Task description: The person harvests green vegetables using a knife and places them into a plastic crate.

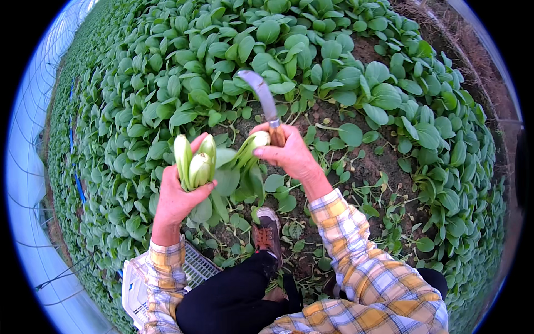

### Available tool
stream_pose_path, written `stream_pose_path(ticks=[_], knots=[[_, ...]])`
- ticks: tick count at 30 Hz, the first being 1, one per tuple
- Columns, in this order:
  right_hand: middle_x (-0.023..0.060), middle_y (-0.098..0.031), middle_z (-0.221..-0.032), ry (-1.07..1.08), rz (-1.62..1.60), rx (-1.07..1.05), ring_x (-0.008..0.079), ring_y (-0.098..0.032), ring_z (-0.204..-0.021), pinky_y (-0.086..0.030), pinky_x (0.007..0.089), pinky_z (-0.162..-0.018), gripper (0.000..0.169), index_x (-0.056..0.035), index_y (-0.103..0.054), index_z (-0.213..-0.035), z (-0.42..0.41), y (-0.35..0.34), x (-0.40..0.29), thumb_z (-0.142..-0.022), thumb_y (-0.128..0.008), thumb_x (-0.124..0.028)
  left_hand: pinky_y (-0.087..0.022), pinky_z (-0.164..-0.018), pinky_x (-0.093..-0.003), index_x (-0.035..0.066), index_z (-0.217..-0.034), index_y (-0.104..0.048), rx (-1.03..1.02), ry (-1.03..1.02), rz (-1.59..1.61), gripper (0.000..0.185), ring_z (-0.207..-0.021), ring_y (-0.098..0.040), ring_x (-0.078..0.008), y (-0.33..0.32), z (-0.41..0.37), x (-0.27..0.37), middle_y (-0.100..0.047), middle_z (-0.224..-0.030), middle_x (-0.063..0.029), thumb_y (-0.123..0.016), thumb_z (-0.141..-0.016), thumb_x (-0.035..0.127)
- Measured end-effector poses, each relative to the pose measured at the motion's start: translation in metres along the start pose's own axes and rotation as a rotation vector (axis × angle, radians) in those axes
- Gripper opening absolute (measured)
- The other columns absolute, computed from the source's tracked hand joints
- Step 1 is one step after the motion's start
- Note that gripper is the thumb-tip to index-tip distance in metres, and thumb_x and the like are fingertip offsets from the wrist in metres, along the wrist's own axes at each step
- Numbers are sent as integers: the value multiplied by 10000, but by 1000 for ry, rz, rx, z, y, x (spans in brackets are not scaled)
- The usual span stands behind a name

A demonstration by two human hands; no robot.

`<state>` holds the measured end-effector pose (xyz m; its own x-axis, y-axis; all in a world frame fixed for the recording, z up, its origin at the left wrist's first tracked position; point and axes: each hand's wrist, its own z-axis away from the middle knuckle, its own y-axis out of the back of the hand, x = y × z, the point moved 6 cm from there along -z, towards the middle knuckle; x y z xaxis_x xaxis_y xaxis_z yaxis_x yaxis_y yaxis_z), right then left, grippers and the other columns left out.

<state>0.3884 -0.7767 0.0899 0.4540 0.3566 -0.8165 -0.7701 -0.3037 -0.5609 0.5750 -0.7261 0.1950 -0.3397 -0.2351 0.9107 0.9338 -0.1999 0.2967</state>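
Note:
Three cut heads of bok choy (pixel 199 169) are bunched in my left hand (pixel 177 198), pale stem ends up and leaves hanging below. My right hand (pixel 292 152) grips the wooden handle (pixel 277 136) of a harvesting sickle (pixel 263 92), its curved blade pointing up and away from me. Between the thumb and fingers of that same hand is another cut bok choy (pixel 250 148). Its stem end faces right, and its leaves droop toward the left hand's bunch.
Dense rows of growing bok choy (pixel 187 83) spread ahead and to both sides. Bare soil with loose leaves (pixel 367 167) lies before me. A white plastic crate (pixel 200 267) stands by my left leg, near my shoe (pixel 265 236). Greenhouse film (pixel 25 167) curves along the left.

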Motion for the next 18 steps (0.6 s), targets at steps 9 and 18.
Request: stream_pose_path(ticks=[9, 18], knots=[[13, -630, -867, -63, 67, 21, 73, -598, -676, -511, 203, -566, 323, -26, -609, -1174, 34, -26, 0, -859, -649, -86, -508, -761, -356, 12, -1149, -564, -233, 22, -134, 494, -849, -647, -197, -44, 7, -27, -672, -923, -59, -719, -682, 55], [150, -624, -780, -277, 919, 202, 296, -621, -720, -460, 411, -655, 323, -23, -516, -979, 45, 55, 115, -930, -565, -339, -469, -707, -343, 30, -895, -624, -528, -231, -1305, 252, -752, -662, -216, -87, 21, -103, -590, -1213, -175, -663, -647, 21]])
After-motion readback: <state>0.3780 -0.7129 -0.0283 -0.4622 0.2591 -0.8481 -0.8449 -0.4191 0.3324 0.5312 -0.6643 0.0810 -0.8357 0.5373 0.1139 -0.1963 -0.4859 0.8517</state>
